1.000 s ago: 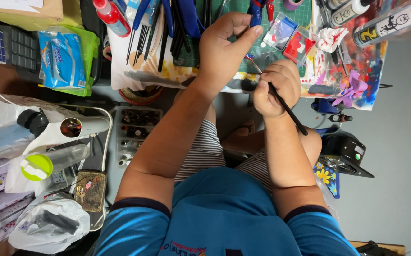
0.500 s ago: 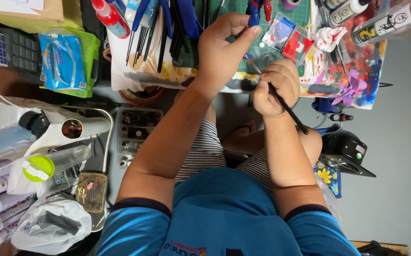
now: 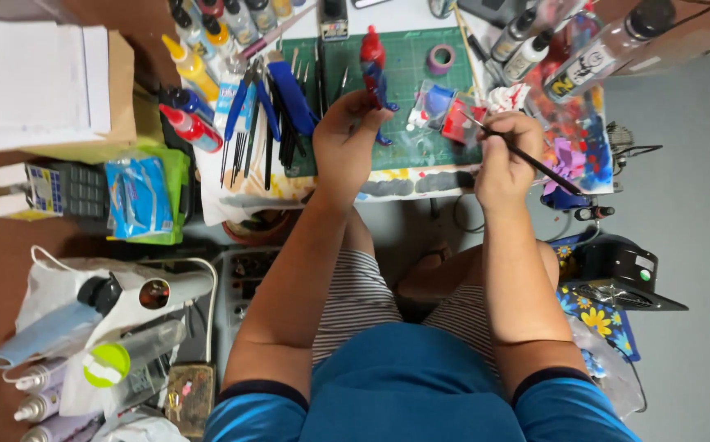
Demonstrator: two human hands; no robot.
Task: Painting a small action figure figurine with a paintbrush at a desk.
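- Here, the left hand has its fingers wrapped round a red-and-blue figure, held upright over the green mat.
- Rightward, the right hand pinches a brush; its tip points left toward the figure, near but apart.

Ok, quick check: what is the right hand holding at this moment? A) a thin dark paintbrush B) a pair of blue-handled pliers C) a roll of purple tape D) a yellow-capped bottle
A: the right hand grips a thin dark paintbrush, its tip toward the paint palette, while the left hand holds a red and blue figurine over the green cutting mat.
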